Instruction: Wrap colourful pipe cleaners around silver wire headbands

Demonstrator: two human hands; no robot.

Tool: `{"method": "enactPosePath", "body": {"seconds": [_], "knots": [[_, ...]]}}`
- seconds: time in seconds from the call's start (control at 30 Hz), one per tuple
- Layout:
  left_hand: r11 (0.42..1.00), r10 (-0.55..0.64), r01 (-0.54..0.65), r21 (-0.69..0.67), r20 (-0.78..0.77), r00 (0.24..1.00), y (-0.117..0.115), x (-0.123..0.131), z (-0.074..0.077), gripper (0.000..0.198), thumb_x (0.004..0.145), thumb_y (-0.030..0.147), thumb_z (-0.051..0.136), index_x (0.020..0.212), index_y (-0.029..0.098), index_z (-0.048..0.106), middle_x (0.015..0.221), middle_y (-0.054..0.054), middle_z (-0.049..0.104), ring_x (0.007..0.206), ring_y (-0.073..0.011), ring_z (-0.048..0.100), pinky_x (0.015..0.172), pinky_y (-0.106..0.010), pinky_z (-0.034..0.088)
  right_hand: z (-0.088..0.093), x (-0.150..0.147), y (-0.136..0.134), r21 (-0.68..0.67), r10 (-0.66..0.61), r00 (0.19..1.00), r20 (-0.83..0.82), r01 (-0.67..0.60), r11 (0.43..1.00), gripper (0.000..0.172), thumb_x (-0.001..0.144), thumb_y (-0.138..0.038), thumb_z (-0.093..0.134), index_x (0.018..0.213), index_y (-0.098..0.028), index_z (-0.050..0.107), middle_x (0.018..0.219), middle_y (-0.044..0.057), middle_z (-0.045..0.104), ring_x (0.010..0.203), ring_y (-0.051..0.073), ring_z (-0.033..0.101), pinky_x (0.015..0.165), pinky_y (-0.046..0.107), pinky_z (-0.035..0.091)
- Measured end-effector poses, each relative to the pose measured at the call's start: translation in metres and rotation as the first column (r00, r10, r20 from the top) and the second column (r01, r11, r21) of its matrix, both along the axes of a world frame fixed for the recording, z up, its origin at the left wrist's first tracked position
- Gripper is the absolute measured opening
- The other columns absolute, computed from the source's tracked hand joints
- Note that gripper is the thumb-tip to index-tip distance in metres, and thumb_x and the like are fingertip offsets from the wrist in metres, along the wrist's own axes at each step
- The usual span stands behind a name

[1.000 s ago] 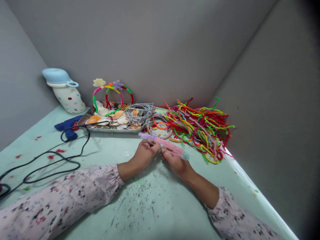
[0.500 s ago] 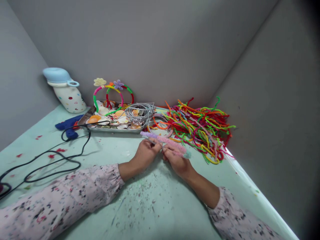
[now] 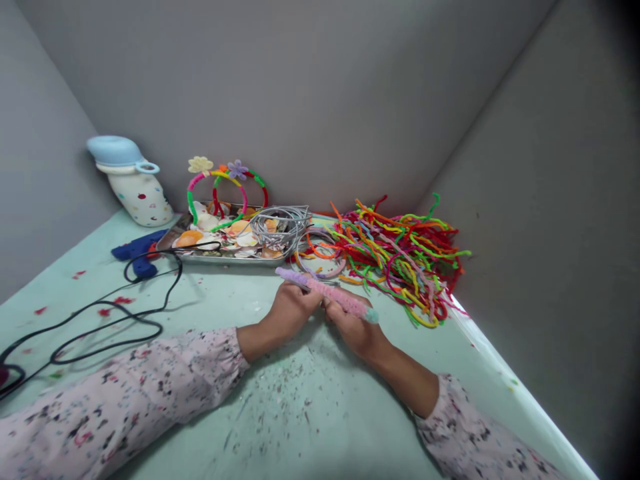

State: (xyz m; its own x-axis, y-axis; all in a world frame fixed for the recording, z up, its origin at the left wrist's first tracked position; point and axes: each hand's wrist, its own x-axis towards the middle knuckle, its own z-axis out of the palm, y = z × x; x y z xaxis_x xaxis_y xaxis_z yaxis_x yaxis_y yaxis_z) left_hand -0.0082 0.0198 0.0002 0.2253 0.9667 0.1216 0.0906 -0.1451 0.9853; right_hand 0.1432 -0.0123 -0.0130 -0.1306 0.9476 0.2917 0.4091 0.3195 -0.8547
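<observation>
Both hands hold one headband wrapped in fuzzy pipe cleaner (image 3: 325, 292), purple at its left end, pink along the middle, pale teal at its right tip. My left hand (image 3: 289, 308) pinches it near the purple end. My right hand (image 3: 354, 325) is closed round the pink part near the teal tip. Both hands rest low over the pale green table (image 3: 280, 413), just in front of a pile of coloured pipe cleaners (image 3: 400, 257).
A metal tray (image 3: 225, 257) with shells and grey bare headbands (image 3: 280, 223) stands behind the hands, with finished flowered headbands (image 3: 220, 187) upright in it. A blue glue gun (image 3: 137, 252) with a black cable (image 3: 100, 320) lies left. A spotted white jug (image 3: 133, 183) stands far left. Grey walls enclose the table.
The wrapped headband has turned slightly in the hands and its teal tip sits a little lower. The hands stay in nearly the same place.
</observation>
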Motion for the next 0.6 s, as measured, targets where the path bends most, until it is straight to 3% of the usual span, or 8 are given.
{"method": "enactPosePath", "body": {"seconds": [0.13,0.23,0.43,0.6], "knots": [[0.999,0.036,-0.035,0.016,-0.061,0.997,-0.001,0.003,0.003,0.014,0.070,0.015,0.057,0.056,0.018,0.051,0.051,0.003,0.047,0.052,-0.0111,0.040,0.050,-0.025,0.031,-0.003,0.002,0.004,-0.057,-0.027,0.999,-0.033,0.025,0.998,0.016,0.077,-0.021,0.049,0.062,-0.021,0.055,0.058,-0.002,0.054,0.056,0.014,0.048,0.056,0.026,0.039],[1.000,-0.019,0.019,-0.012,-0.007,1.000,-0.002,0.005,0.003,0.021,0.077,0.019,0.054,0.056,0.018,0.050,0.049,0.003,0.044,0.050,-0.0107,0.039,0.050,-0.025,0.032,-0.007,0.002,0.008,-0.135,-0.056,0.992,-0.113,0.040,0.990,0.021,0.079,-0.024,0.049,0.059,-0.021,0.055,0.056,-0.001,0.055,0.055,0.014,0.050,0.055,0.027,0.039],[1.000,-0.023,0.023,-0.002,0.135,0.991,-0.002,0.004,-0.004,0.008,0.078,0.024,0.061,0.081,0.017,0.057,0.067,0.003,0.054,0.056,-0.0099,0.046,0.056,-0.024,0.038,-0.003,0.000,0.011,-0.274,-0.123,0.945,-0.303,0.037,0.961,0.020,0.080,-0.033,0.053,0.064,-0.020,0.057,0.053,-0.003,0.053,0.049,0.012,0.046,0.049,0.026,0.035],[0.999,-0.032,0.026,0.040,0.174,0.984,-0.003,0.004,-0.005,0.016,0.074,0.015,0.060,0.089,0.019,0.057,0.072,0.003,0.055,0.061,-0.0104,0.050,0.059,-0.024,0.040,0.002,-0.001,0.010,-0.292,-0.121,0.932,-0.341,0.017,0.956,0.018,0.077,-0.031,0.054,0.063,-0.020,0.057,0.052,-0.003,0.053,0.048,0.011,0.045,0.048,0.025,0.034]]}}
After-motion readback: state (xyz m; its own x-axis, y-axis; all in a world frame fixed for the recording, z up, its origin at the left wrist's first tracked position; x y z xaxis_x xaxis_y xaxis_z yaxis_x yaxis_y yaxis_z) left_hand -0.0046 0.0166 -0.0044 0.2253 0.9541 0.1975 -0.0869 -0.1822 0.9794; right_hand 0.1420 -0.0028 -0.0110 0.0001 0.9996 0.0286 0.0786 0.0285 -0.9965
